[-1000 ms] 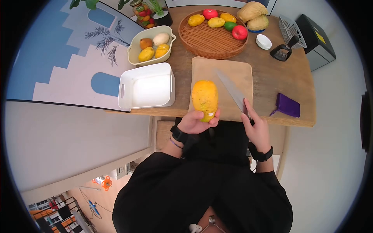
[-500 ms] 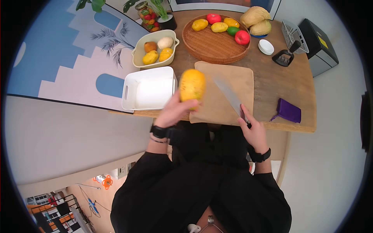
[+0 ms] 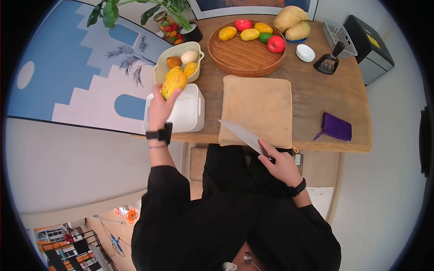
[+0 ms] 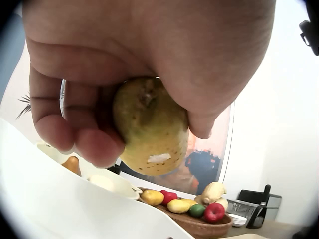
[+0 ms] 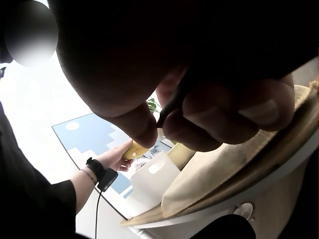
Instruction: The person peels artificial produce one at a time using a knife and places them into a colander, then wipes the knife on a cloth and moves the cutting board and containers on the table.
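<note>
The left hand (image 3: 161,107) grips a yellow, brown-speckled fruit (image 3: 174,85) above the far part of the white bin (image 3: 197,106), close to the cream basket (image 3: 158,72). In the left wrist view the fingers curl round the fruit (image 4: 152,127), which has a small white patch. The right hand (image 3: 283,166) holds a knife (image 3: 242,134) by its dark handle; the blade points up and left over the near edge of the tan cutting board (image 3: 257,101). Seen from the right wrist, the fingers (image 5: 214,112) curl round the handle and the blade is hidden.
A round wicker tray (image 3: 244,58) with several fruits stands at the back. To its right are pale vegetables (image 3: 291,20), a white bowl (image 3: 305,53), a black tool (image 3: 326,64) and a grey basket (image 3: 339,38). A purple pouch (image 3: 336,126) lies at the right.
The left hand has carried the yellow fruit left from the board to over the white bin. The right hand and knife have moved left and nearer the body, off the middle of the board.
</note>
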A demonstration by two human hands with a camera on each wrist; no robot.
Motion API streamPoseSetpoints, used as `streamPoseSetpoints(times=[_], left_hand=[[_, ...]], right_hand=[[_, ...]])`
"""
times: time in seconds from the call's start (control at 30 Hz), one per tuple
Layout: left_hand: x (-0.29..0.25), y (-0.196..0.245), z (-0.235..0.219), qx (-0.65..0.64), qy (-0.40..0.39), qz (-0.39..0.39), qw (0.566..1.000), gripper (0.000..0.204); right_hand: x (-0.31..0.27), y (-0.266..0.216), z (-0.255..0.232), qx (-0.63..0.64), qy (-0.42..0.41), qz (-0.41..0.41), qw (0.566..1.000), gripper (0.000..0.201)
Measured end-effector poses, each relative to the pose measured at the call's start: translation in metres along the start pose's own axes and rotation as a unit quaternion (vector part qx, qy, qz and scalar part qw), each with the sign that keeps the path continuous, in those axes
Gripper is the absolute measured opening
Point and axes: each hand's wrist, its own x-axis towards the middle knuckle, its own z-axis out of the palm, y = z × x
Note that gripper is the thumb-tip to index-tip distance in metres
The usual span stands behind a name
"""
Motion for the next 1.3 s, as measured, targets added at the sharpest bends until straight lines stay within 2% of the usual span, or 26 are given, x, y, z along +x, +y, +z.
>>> streamPoseSetpoints(times=[0.1, 0.23, 0.3, 0.37, 0.43, 0.47, 0.53, 0.57, 0.63, 0.7, 0.8, 0.93, 1.0, 1.07, 1.1, 1.17, 1.2, 1.27, 1.3], left_hand=[[0.057, -0.025, 0.001, 0.037, 0.014, 0.015, 0.999, 0.07], [0.116, -0.042, 0.018, 0.117, 0.028, 0.066, 0.991, 0.064], [0.141, -0.052, 0.031, 0.127, 0.042, 0.029, 0.991, 0.059], [0.151, -0.057, 0.041, 0.101, 0.061, 0.024, 0.993, 0.057], [0.152, -0.054, 0.05, 0.038, 0.138, 0.043, 0.989, 0.059], [0.147, -0.05, 0.053, 0.036, 0.134, 0.044, 0.989, 0.059], [0.129, -0.04, 0.056, 0.041, 0.089, 0.124, 0.987, 0.056], [0.114, -0.03, 0.054, 0.036, 0.085, 0.124, 0.988, 0.056], [0.074, -0.001, 0.045, -0.012, -0.021, 0.165, 0.986, 0.049], [0.021, 0.04, 0.035, -0.095, -0.076, 0.15, 0.981, 0.038], [-0.05, 0.07, 0.045, -0.129, -0.135, 0.158, 0.97, 0.032], [-0.104, 0.048, 0.108, -0.161, -0.181, 0.133, 0.961, 0.031], [-0.118, 0.04, 0.129, -0.184, -0.23, 0.107, 0.95, 0.03], [-0.125, 0.037, 0.14, -0.164, -0.21, 0.129, 0.955, 0.029], [-0.128, 0.035, 0.144, -0.137, -0.189, 0.151, 0.961, 0.029], [-0.126, 0.036, 0.145, -0.14, -0.192, 0.144, 0.961, 0.028], [-0.126, 0.037, 0.144, -0.138, -0.194, 0.14, 0.961, 0.028], [-0.125, 0.036, 0.145, -0.141, -0.2, 0.135, 0.96, 0.028], [-0.123, 0.036, 0.145, -0.139, -0.203, 0.134, 0.96, 0.027]], right_hand=[[-0.005, 0.001, -0.004, -0.034, -0.032, 0.025, 0.999, 0.058], [-0.013, 0.002, -0.004, -0.013, -0.008, 0.019, 1.0, 0.058], [-0.018, 0.003, -0.004, -0.005, 0.009, 0.033, 0.999, 0.057], [-0.021, 0.002, -0.004, 0.015, 0.032, 0.033, 0.999, 0.057], [-0.022, 0.003, -0.004, 0.035, 0.056, 0.036, 0.997, 0.057], [-0.021, 0.004, -0.005, 0.04, 0.058, 0.021, 0.997, 0.059], [-0.016, 0.007, -0.009, 0.042, 0.06, 0.011, 0.997, 0.06], [-0.011, 0.009, -0.013, -0.001, 0.029, 0.004, 1.0, 0.062], [0.001, 0.013, -0.02, -0.049, -0.001, 0.004, 0.999, 0.064], [0.016, 0.018, -0.024, -0.144, -0.006, 0.011, 0.989, 0.066], [0.041, 0.022, -0.034, -0.154, 0.014, -0.009, 0.988, 0.066], [0.068, 0.035, -0.041, -0.188, 0.028, -0.035, 0.981, 0.059], [0.072, 0.04, -0.037, -0.213, 0.035, -0.037, 0.976, 0.058], [0.071, 0.041, -0.033, -0.265, 0.081, -0.047, 0.96, 0.057], [0.068, 0.04, -0.031, -0.269, 0.076, -0.045, 0.959, 0.057], [0.064, 0.03, -0.028, -0.294, 0.134, -0.026, 0.946, 0.057], [0.062, 0.028, -0.029, -0.297, 0.129, -0.024, 0.946, 0.057], [0.06, 0.023, -0.032, -0.283, 0.221, -0.069, 0.931, 0.06], [0.059, 0.019, -0.038, -0.286, 0.218, -0.07, 0.93, 0.06]])
